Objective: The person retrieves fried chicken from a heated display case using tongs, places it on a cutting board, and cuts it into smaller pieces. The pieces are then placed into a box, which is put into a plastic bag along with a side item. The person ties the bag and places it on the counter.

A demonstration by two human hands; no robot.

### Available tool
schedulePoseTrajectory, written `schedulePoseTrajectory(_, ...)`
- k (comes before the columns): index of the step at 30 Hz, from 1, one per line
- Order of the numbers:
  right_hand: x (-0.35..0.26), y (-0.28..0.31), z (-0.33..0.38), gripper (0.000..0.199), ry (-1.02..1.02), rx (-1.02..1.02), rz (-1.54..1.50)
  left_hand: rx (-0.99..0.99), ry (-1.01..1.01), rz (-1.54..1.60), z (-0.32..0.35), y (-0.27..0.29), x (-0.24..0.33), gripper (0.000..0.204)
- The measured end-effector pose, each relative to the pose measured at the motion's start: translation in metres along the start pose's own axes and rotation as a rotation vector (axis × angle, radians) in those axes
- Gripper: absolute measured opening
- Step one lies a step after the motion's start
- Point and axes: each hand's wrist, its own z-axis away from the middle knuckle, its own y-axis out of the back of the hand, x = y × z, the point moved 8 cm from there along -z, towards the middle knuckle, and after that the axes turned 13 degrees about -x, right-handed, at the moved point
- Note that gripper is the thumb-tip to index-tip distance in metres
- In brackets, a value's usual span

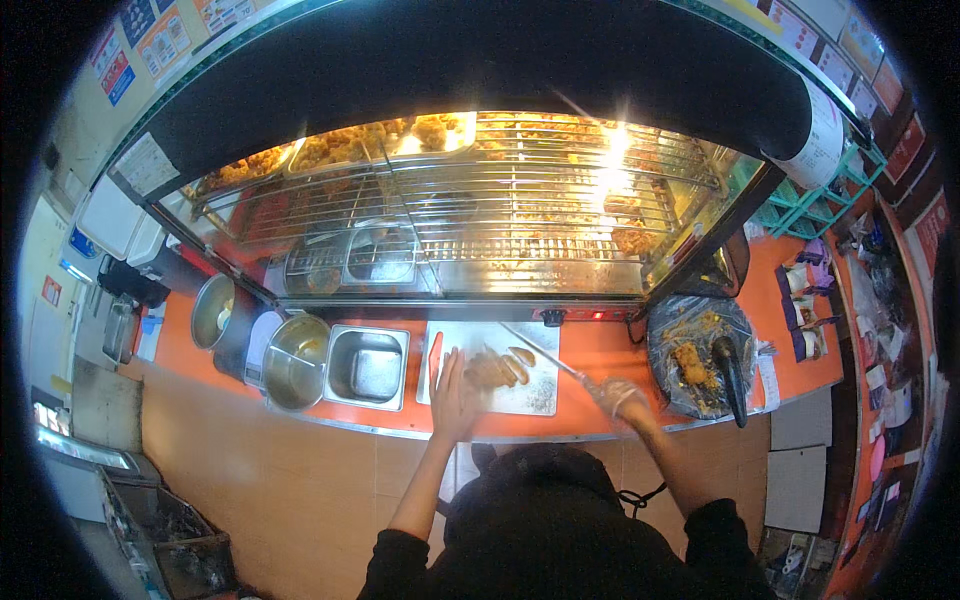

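Gripping a long knife in our right hand, our left hand flat on fried chicken, we face an orange counter; its edge lies just below, brown floor behind.

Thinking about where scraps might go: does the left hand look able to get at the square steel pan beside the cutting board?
Probably yes. The left hand rests on the fried food, and the steel pan sits just left of the cutting board with nothing between.

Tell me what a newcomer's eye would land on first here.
The brightly lit warming cabinet full of fried food fills the upper middle. Below it, on the orange counter, the left hand steadies fried pieces on a white cutting board while the gloved right hand holds a long knife.
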Motion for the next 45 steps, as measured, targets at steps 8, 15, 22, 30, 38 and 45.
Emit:
schedulePoseTrajectory(8,-0.008,0.066,0.023,0.067,-0.329,0.154,0.162,0.033,0.089,0.093,0.08,-0.001,-0.041,0.054)
schedulePoseTrajectory(15,-0.181,0.069,-0.003,0.062,0.293,0.333,0.042,0.08,0.118,0.175,0.104,0.007,-0.045,0.045)
schedulePoseTrajectory(22,-0.241,0.013,-0.071,0.049,0.263,0.463,0.284,0.012,0.092,0.214,0.103,-0.005,-0.037,0.042)
schedulePoseTrajectory(30,-0.172,0.013,-0.139,0.027,0.62,0.734,-0.033,0.001,0.072,0.198,0.081,0.003,-0.009,0.041)
schedulePoseTrajectory(38,-0.011,0.082,0.023,0.029,0.695,-0.189,-1.765,0.166,0.222,0.268,0.055,-0.038,0.009,0.042)
schedulePoseTrajectory(45,0.285,0.167,0.2,0.029,0.449,0.289,-1.756,0.244,0.178,0.234,0.042,-0.103,0.067,0.052)
